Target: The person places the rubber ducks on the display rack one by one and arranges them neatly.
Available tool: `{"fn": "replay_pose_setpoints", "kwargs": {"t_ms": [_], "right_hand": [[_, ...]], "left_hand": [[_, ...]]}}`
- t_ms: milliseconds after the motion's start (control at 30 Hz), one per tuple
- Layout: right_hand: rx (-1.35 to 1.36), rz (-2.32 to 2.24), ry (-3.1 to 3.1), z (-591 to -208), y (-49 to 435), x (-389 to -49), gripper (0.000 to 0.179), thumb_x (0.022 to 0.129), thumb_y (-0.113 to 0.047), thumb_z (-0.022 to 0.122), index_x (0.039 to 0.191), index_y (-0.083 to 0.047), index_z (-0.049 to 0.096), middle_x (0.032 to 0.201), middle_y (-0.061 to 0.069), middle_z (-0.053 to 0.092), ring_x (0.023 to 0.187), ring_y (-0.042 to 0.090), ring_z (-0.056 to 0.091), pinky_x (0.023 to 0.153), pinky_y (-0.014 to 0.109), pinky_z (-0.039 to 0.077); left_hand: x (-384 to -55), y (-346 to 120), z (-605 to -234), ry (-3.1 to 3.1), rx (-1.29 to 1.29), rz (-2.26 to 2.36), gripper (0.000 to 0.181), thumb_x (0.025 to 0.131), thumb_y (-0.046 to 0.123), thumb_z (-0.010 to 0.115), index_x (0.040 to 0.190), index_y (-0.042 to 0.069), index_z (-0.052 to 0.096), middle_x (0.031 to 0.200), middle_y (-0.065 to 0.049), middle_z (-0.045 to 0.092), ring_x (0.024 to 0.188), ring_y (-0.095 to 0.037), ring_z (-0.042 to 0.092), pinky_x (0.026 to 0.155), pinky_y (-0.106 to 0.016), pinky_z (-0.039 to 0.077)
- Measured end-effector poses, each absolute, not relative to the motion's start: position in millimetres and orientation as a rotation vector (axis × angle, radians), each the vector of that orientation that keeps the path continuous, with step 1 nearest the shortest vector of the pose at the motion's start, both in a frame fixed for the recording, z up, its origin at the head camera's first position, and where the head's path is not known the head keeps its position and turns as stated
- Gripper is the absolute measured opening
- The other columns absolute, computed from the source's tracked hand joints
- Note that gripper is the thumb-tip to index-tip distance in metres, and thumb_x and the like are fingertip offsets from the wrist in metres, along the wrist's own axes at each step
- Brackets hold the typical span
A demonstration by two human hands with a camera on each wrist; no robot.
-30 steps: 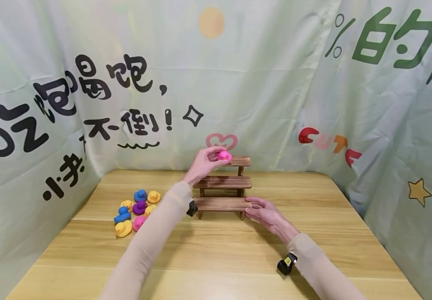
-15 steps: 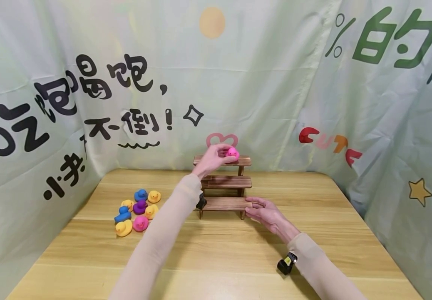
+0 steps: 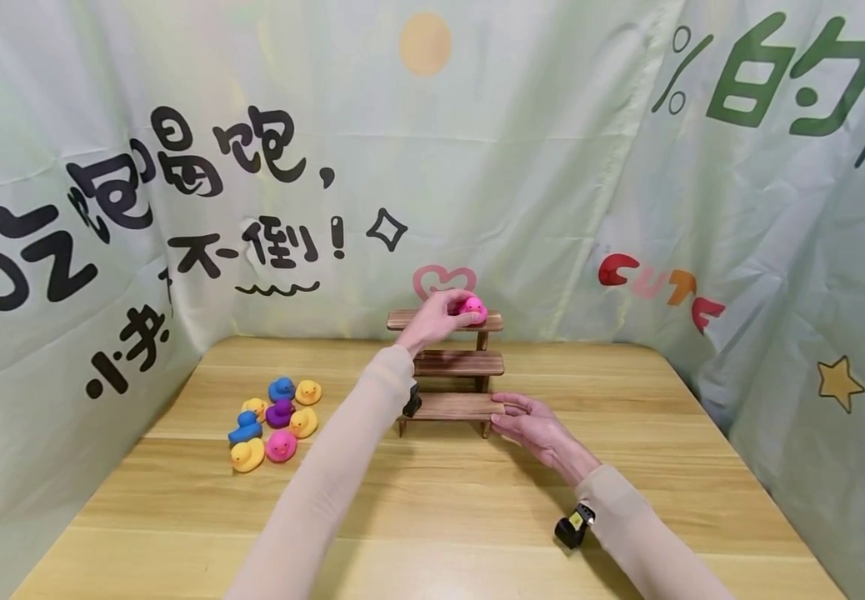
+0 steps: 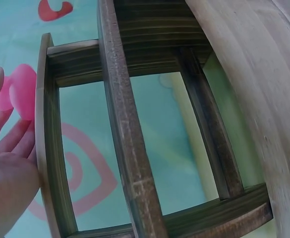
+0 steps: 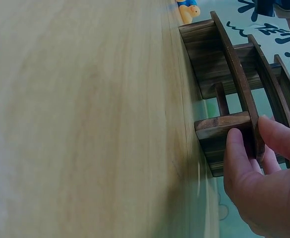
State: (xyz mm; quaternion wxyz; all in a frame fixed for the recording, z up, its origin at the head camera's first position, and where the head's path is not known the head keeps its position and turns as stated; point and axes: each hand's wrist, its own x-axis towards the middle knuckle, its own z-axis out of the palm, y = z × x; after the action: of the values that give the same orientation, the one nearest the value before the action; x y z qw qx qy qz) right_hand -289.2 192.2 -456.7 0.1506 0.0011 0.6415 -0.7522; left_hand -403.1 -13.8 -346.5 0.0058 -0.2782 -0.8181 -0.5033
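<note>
A small three-tier wooden display stand (image 3: 457,407) stands toward the back of the table. At the right end of its top tier, my left hand (image 3: 436,320) holds a pink rubber duck (image 3: 474,310) between thumb and fingers. In the left wrist view the duck (image 4: 23,91) is against the top board's edge; whether its base bears on the board I cannot tell. My right hand (image 3: 541,432) grips the right end of the lowest tier. Its thumb and fingers pinch the board and leg there, as the right wrist view shows.
Several rubber ducks sit grouped on the table's left side: yellow (image 3: 247,456), blue (image 3: 245,428), purple (image 3: 279,413) and one pink (image 3: 281,446). A printed curtain (image 3: 552,192) hangs close behind the stand and along both sides of the wooden table (image 3: 432,533).
My left hand has carried the pink duck rightward along the top tier to its right end, lowering it slightly at the last. My right hand has stayed on the lowest tier.
</note>
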Motion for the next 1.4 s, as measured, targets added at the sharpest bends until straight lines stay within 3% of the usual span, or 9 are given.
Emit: {"fn": "replay_pose_setpoints", "kwargs": {"t_ms": [367, 1400], "right_hand": [[0.009, -2.167, 1.834, -457.0, 191.9, -289.6, 0.054, 0.092, 0.009, 0.058, 0.142, 0.009, 0.039, 0.110, 0.009, 0.059, 0.092, 0.014, 0.066, 0.091, 0.026, 0.055], [0.011, -2.170, 1.829, -456.1, 191.2, -288.7, 0.055, 0.091, 0.009, 0.059, 0.142, 0.008, 0.039, 0.112, 0.010, 0.057, 0.092, 0.015, 0.066, 0.095, 0.030, 0.053]], "left_hand": [[-402.2, -13.4, -345.5, -2.609, -0.852, -1.495, 0.030, 0.094, 0.027, 0.067, 0.120, 0.013, 0.063, 0.110, -0.002, 0.067, 0.102, -0.015, 0.060, 0.093, -0.033, 0.049], [-402.4, -12.2, -346.5, -2.658, -0.864, -1.377, 0.033, 0.094, 0.032, 0.067, 0.122, 0.015, 0.064, 0.108, 0.001, 0.066, 0.100, -0.014, 0.060, 0.092, -0.032, 0.049]]}}
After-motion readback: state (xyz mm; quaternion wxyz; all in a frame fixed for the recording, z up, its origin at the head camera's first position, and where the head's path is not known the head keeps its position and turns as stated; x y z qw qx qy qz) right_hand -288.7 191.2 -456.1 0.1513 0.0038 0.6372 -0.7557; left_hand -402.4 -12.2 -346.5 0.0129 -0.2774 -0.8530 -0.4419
